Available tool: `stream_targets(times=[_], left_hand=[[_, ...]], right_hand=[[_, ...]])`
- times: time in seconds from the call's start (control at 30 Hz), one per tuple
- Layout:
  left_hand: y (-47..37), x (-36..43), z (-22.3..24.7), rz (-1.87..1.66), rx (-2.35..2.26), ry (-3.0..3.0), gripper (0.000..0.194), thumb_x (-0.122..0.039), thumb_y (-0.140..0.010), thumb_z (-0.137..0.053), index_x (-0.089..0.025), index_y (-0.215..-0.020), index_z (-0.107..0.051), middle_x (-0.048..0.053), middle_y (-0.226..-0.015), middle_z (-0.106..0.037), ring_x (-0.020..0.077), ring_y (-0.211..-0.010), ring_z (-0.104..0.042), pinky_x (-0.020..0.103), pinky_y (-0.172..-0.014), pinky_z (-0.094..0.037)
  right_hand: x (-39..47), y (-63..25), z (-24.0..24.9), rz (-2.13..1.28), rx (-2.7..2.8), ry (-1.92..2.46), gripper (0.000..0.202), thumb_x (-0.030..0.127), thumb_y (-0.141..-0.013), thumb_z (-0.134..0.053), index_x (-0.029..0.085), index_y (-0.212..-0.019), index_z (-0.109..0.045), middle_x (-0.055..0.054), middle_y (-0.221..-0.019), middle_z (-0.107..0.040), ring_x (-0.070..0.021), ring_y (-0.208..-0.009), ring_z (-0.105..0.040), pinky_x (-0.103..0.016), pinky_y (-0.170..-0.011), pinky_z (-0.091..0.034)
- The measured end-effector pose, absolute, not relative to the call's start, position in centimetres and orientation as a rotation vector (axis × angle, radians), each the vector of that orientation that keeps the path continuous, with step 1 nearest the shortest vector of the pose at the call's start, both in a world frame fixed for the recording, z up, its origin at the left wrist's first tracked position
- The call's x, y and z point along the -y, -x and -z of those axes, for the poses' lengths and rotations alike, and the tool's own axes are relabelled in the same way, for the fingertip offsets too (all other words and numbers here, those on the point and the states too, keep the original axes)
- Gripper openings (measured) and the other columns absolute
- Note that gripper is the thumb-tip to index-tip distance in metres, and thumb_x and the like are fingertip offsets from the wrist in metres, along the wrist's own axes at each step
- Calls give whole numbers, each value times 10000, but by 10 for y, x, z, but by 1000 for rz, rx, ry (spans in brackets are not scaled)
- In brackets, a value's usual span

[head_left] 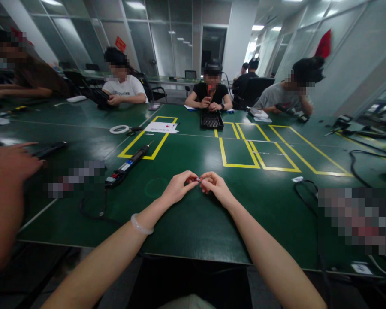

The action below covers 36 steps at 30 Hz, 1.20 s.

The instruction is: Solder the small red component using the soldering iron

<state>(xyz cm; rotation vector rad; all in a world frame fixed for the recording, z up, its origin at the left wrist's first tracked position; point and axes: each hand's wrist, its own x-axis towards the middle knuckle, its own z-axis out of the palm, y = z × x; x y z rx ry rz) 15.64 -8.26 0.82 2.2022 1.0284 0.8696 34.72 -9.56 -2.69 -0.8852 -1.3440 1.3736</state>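
Left of the work, a slim, dark, hard-cased power driver (128,165) lies with its thin metal bit angled away on the smooth, faintly glossy green tabletop (186,231); then the left hand (177,186), thumb and fingers pinched closed on a tiny red-and-pale part (198,179), a milky, rounded bangle (141,224) at the wrist. Part sits between both hands, just above the table; step in hand reads as two-handed fingertip handling, calling for a light, steady pinch. Right hand (220,189) curls nearly closed at its other end, actual grip unclear; beyond, flat yellow tape rectangles (241,166).
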Motion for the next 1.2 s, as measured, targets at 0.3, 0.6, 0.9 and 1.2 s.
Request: stream_targets(times=[0.3, 0.6, 0.9, 1.2], left_hand=[[-155, 81, -5, -821, -1016, -2207, 283, -419, -895, -509, -190, -1002, -635, 39, -920, -657, 163, -798, -587, 285, -733, -440], [-154, 82, -12, -767, -1022, -2215, 301, -419, -900, -476, -199, -1054, -612, 36, -938, -659, 166, -815, -601, 287, -752, -453], [-68, 63, -28, -651, -1521, -2395, 460, -513, -892, -434, -215, -1215, -570, 83, -1208, -582, 238, -1115, -541, 362, -951, -415], [76, 58, -17, -96, -2416, -2058, 873, -701, -777, -458, -49, -1356, -437, 248, -1321, -501, 376, -1151, -501, 404, -844, -442]], right_hand=[[92, -347, 33, -1290, 1369, 894, 330, 391, -720, -746, 180, -930, -604, 0, -777, -633, -96, -604, -558, -230, -559, -460], [92, -349, 32, -1241, 1415, 957, 309, 405, -725, -732, 178, -876, -585, 1, -750, -606, -105, -602, -547, -237, -551, -449], [91, -352, 34, -1216, 1440, 1004, 310, 414, -735, -719, 174, -873, -581, 17, -695, -585, -95, -567, -535, -224, -525, -423], [90, -351, 38, -1217, 1466, 1014, 307, 412, -737, -713, 168, -863, -576, 22, -685, -589, -95, -566, -550, -221, -536, -428]])
